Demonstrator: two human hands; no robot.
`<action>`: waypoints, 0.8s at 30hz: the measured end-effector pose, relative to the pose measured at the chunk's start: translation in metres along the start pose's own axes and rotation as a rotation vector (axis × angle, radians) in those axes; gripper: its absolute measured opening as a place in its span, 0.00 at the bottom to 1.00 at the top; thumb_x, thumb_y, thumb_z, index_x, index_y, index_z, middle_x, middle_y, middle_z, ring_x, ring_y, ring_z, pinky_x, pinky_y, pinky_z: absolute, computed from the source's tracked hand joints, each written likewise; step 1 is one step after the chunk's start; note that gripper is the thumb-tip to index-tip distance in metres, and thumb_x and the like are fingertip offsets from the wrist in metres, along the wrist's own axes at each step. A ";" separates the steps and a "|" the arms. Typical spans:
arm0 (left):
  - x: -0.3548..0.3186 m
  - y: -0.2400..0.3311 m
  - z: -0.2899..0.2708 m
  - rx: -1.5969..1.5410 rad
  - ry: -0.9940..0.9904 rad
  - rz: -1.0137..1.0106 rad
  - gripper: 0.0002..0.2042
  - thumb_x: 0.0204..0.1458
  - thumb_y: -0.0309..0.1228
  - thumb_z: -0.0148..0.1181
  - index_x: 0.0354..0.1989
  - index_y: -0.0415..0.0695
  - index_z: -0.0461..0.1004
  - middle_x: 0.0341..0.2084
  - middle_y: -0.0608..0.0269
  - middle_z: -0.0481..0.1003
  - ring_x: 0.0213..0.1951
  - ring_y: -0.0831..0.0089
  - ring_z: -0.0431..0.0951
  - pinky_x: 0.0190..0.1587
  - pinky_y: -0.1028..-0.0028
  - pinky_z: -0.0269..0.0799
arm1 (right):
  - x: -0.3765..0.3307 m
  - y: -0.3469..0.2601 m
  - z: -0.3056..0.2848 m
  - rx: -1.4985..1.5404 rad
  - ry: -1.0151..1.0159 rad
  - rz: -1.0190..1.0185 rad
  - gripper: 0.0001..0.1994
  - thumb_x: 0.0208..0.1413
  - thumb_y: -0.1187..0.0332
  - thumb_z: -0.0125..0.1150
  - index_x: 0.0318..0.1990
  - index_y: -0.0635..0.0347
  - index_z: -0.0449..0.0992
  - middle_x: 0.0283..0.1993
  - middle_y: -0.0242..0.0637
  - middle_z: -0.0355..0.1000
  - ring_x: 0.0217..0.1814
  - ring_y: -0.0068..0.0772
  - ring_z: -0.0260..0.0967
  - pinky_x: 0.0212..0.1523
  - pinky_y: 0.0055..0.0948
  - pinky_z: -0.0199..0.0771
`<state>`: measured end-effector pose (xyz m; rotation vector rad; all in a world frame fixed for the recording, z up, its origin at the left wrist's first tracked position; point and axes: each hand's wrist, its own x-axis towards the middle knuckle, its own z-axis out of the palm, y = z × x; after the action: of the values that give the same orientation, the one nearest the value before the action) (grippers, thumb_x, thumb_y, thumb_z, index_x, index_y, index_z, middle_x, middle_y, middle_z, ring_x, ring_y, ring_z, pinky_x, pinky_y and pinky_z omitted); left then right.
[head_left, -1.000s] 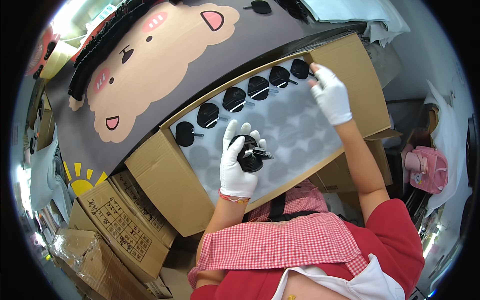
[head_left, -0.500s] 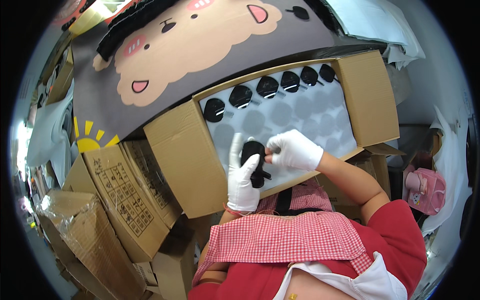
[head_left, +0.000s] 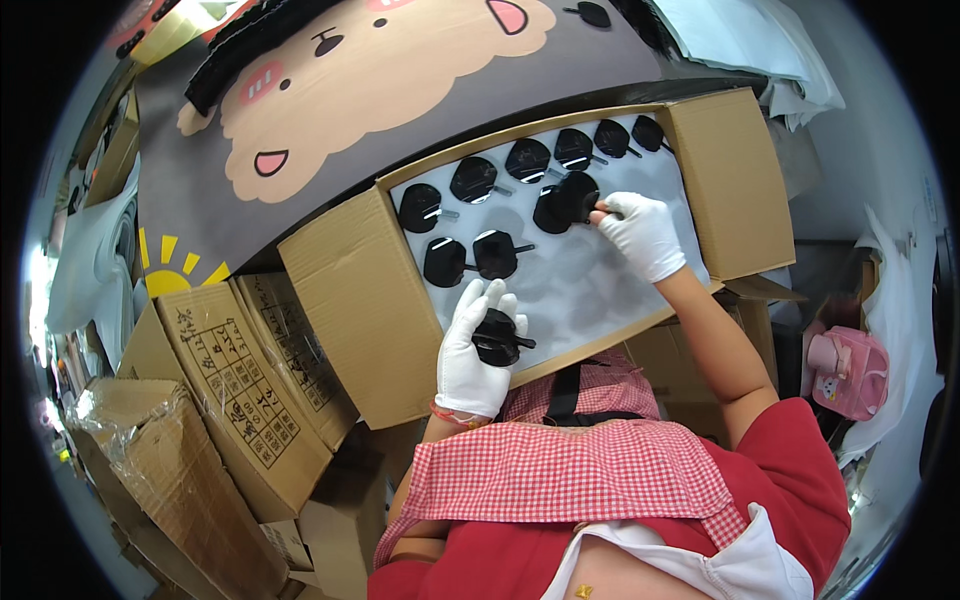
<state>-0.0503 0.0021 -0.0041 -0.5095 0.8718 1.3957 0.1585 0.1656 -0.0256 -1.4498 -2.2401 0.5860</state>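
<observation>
- Holding a small stack of black paddle-shaped pieces (head_left: 497,338), the left hand (head_left: 472,352) in its white glove is curled around them at the near edge of the open cardboard box (head_left: 345,300), fingers wrapped up the left side of the stack, with a short handle poking out to the right.
- Farther in and to the right, the right hand (head_left: 642,232), also gloved in white, pinches the handle of one black piece (head_left: 566,197) between thumb and fingertips; that piece lies on or just above the white tray sheet (head_left: 600,290), overlapping a neighbouring piece, and whether it is touching the sheet I cannot tell.
- A far row of black pieces (head_left: 528,160) runs across the tray from left to right, each sitting in a shallow hollow.
- Two more pieces (head_left: 470,257) lie nearer, on the left part of the tray, just beside each other.
- The right, near part of the tray shows bare hollows.
- Behind the box, on the far side, lies a grey cloth with a cartoon animal face (head_left: 360,90).
- To the near left stand several brown cartons (head_left: 250,390), one wrapped in clear film.
- A pink bag (head_left: 850,370) sits at the right.
- The person wears a red top and a red-checked apron (head_left: 570,480).
</observation>
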 end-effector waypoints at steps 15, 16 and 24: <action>0.025 -0.037 0.032 0.170 -0.275 0.033 0.22 0.57 0.21 0.54 0.61 0.49 0.65 0.56 0.64 0.69 0.57 0.67 0.71 0.58 0.56 0.71 | -0.005 0.086 -0.074 -0.278 0.213 0.032 0.08 0.52 0.65 0.66 0.34 0.58 0.81 0.33 0.41 0.78 0.34 0.43 0.77 0.37 0.35 0.77; 0.029 -0.042 0.034 0.202 -0.281 0.059 0.21 0.58 0.21 0.53 0.60 0.49 0.66 0.56 0.63 0.70 0.57 0.67 0.71 0.58 0.57 0.71 | -0.008 0.071 -0.075 -0.186 0.152 0.032 0.08 0.52 0.65 0.66 0.34 0.58 0.81 0.33 0.41 0.78 0.34 0.44 0.77 0.36 0.35 0.77; 0.028 -0.067 0.034 0.181 -0.370 0.217 0.14 0.62 0.30 0.52 0.56 0.47 0.69 0.53 0.64 0.71 0.54 0.71 0.70 0.60 0.65 0.67 | -0.068 -0.064 -0.034 0.218 -0.359 0.017 0.09 0.49 0.64 0.68 0.33 0.61 0.81 0.32 0.45 0.78 0.33 0.46 0.77 0.35 0.33 0.77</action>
<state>0.0216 0.0363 -0.0172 -0.0137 0.7552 1.5280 0.1550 0.0831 0.0300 -1.3384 -2.3333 1.1358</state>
